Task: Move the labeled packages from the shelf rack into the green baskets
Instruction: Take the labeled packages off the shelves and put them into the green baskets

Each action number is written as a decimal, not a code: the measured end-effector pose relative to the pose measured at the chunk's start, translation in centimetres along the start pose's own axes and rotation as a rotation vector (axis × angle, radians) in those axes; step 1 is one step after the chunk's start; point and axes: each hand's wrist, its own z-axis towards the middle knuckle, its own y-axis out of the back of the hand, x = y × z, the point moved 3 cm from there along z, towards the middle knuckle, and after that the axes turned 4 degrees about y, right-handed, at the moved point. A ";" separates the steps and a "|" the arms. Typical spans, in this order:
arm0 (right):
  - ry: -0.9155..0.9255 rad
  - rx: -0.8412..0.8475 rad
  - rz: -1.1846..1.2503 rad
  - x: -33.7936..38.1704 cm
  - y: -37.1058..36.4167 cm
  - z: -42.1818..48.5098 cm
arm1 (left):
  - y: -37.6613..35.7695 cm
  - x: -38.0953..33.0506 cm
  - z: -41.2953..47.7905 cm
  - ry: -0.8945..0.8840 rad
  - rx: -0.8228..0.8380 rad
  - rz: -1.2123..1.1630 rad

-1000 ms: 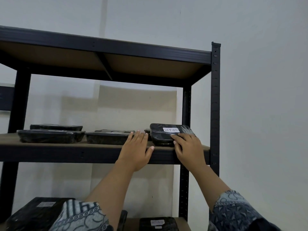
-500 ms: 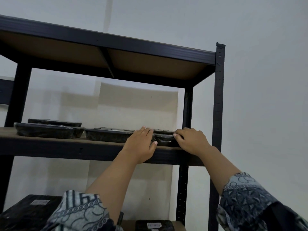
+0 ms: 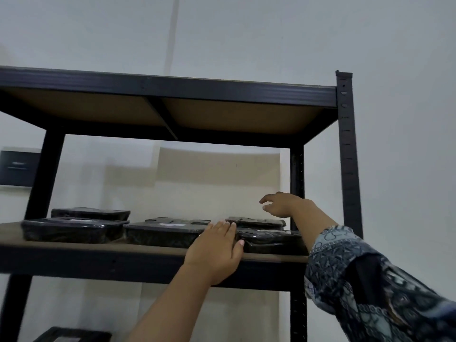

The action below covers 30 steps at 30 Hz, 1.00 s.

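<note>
Lifted off the front package (image 3: 270, 239), right hand (image 3: 283, 204) hovers, grip loose and empty; left hand (image 3: 217, 250) rests flat on shelf edge (image 3: 98, 257).

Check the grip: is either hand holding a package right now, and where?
Nothing held. Right hand hovers open above the rear right package; left hand rests flat at the shelf edge.

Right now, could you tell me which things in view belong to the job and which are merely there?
Belongs to the job:
- black packages on the middle shelf
- front right package
- left hand
- right hand

Just there:
- dark wall panel
- upper shelf
</note>
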 end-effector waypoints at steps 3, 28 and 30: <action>-0.029 0.064 0.030 0.0 -1.0 1.0 | -0.3 0.1 0.0 0.002 -0.008 0.029; -0.362 0.056 0.611 -3.8 -3.5 3.3 | -0.3 -0.1 -0.3 0.045 -0.013 0.071; -0.366 0.048 0.681 -3.9 -3.7 3.2 | -0.3 -0.1 -0.3 0.047 -0.011 0.074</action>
